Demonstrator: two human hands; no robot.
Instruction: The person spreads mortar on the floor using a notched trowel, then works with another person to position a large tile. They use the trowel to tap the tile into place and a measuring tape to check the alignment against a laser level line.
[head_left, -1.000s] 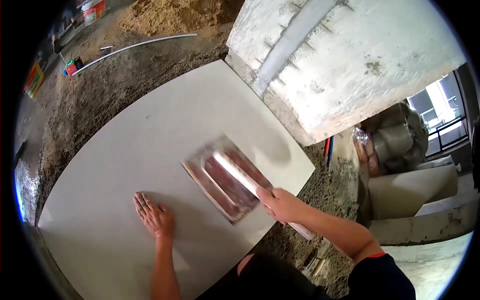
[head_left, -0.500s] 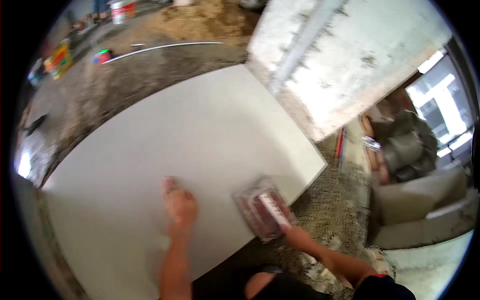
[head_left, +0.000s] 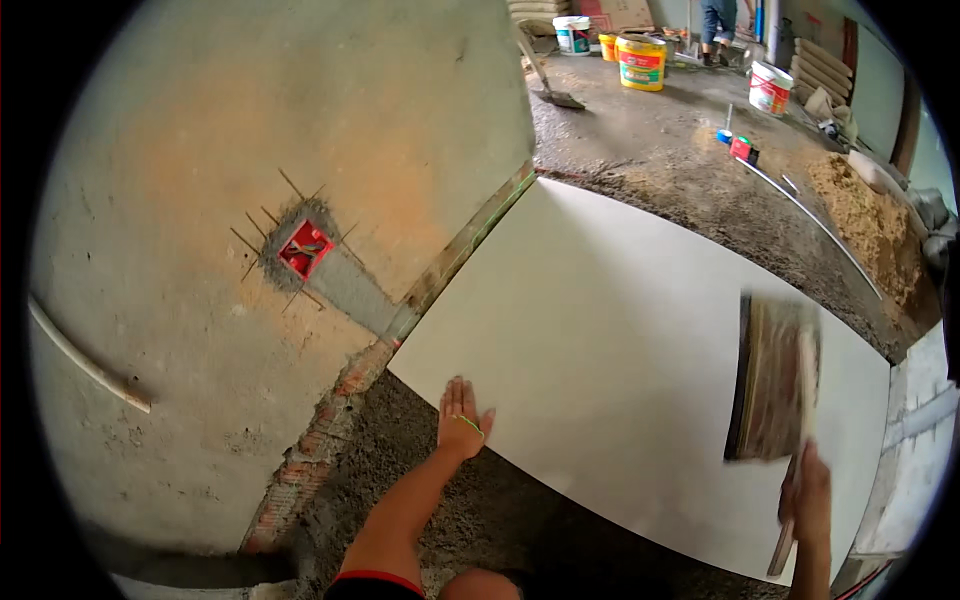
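Note:
My left hand (head_left: 463,425) lies flat, fingers stretched, on a large pale tile (head_left: 620,330) near its lower left edge, a thin green line crossing its back. My right hand (head_left: 808,485) grips the pale handle of a broad flat tamping tool (head_left: 770,378), whose brown slab is over the tile's right part and slightly blurred. Rough grey mortar (head_left: 400,440) shows below the tile's left edge.
A wall (head_left: 190,190) with a red electrical box (head_left: 305,249) stands left; another wall (head_left: 905,440) is right. Beyond the tile are a thin rod (head_left: 810,215), a sand pile (head_left: 860,220), buckets (head_left: 640,62), a shovel (head_left: 557,98) and another person's legs (head_left: 718,30).
My view has swung, bringing the left wall and box into sight. The tool has shifted across the tile. My left hand, blurred half a second ago, now rests near the edge, fingers extended.

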